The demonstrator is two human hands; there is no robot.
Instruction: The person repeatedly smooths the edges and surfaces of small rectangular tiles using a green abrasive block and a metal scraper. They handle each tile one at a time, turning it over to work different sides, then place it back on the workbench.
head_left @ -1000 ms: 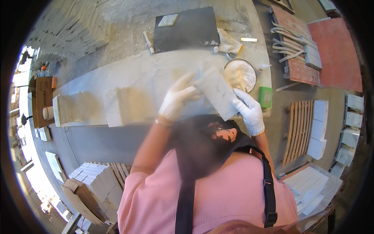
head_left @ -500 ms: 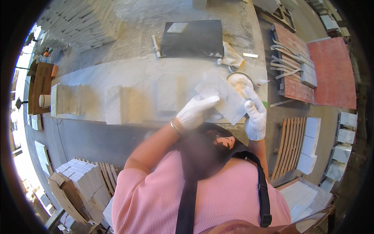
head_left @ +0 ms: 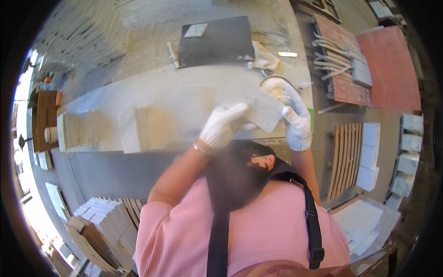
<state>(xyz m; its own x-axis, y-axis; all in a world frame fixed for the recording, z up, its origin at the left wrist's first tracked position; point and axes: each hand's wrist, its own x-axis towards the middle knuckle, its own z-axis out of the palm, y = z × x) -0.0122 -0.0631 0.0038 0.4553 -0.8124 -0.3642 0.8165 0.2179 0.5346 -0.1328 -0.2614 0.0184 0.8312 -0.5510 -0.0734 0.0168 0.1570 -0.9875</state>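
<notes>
Head view, the only one: white marble-look tile (head_left: 261,104) is held up at mid-frame, over the near edge of the pale worktop (head_left: 152,90). Long axis slants upper left to lower right; far upper-left end blurred. Left hand (head_left: 221,125), gloved white, sits at the lower-left long edge: thumb side over the face, other fingers showing just beneath, so it pinches the tile. Right hand (head_left: 298,121), also gloved, is at the right corner: thumb at the edge, fingers stretched upward and spread off the thumb; cannot tell if they grip. Tile lies between the hands, right of the left fingers, left of the right thumb; neither hand clearly nearer. Round pan (head_left: 273,77) of whitish powder is just above the right fingers. Upright tile stack (head_left: 130,131) stands well apart, left of frame.
</notes>
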